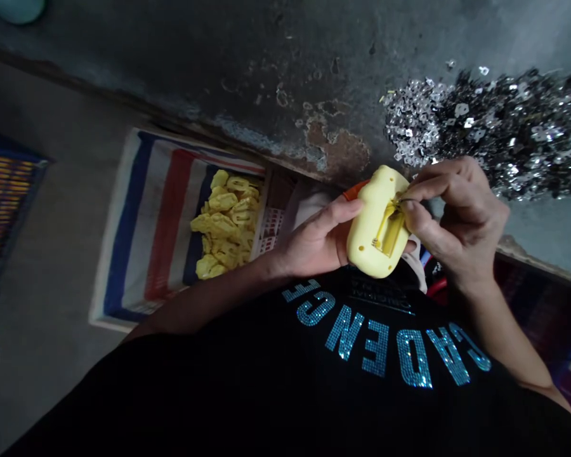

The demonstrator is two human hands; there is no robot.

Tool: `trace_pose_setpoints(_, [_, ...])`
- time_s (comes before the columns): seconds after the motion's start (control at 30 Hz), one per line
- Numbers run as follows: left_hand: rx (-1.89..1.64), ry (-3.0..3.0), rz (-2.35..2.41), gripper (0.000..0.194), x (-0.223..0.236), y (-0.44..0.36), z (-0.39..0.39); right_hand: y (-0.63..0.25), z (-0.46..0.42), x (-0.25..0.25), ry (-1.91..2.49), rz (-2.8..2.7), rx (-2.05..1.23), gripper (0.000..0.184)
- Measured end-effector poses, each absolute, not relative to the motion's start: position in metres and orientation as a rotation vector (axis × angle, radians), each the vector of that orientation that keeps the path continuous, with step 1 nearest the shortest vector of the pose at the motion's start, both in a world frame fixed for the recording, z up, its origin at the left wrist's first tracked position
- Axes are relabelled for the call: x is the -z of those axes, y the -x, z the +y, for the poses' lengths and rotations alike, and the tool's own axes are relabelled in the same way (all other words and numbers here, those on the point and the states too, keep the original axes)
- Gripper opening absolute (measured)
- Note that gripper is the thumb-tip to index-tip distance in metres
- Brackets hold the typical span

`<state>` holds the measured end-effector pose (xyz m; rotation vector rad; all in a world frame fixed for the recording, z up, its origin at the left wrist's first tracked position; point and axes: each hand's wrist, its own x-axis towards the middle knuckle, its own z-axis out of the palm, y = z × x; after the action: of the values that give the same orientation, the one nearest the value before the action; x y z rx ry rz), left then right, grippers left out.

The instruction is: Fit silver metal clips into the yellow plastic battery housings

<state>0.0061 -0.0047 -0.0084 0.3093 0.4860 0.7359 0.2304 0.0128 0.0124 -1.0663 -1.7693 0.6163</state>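
My left hand is wrapped round a pale yellow plastic casing, thumb on its near left side. The casing has rounded ends, small screw holes and an open battery compartment facing up, with a small spring at one end. My right hand pinches at the compartment's upper end with thumb and forefinger. Between those fingertips is a small, thin dark piece, mostly hidden, whose kind I cannot make out. An orange thing shows partly behind the casing.
Small shiny metal pieces lie heaped on the worn grey worktop at right. Below its edge, a striped lined box holds several yellow plastic parts. A dark crate stands on the floor at far left.
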Motion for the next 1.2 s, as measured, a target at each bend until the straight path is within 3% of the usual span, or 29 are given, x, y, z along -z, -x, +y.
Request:
trace_pose_setpoints(0.13, [-0.726,-0.314,0.478,0.080,0.006,-0.009,-0.005,-0.235,0.010,-0.014,1.076,-1.781,-0.606,0.007])
trace_pose_setpoints(0.37, [-0.734,-0.339,0.488,0.071,0.009,-0.011,-0.008,-0.233,0.005,-0.020,1.168,-1.848,-0.530,0.012])
trace_pose_setpoints(0.6, [-0.775,-0.350,0.551,0.070,0.016,-0.010,-0.013,-0.238,-0.003,-0.023,1.178,-2.032,-0.253,0.002])
trace_pose_setpoints(0.97, [-0.627,-0.356,0.432,0.075,0.017,-0.008,-0.011,-0.245,-0.020,-0.023,1.176,-1.956,-0.322,0.030])
trace_pose_setpoints(1.2, [-0.576,-0.271,0.421,0.075,0.012,-0.008,-0.010,-0.247,-0.026,-0.022,1.138,-2.062,-0.225,0.032])
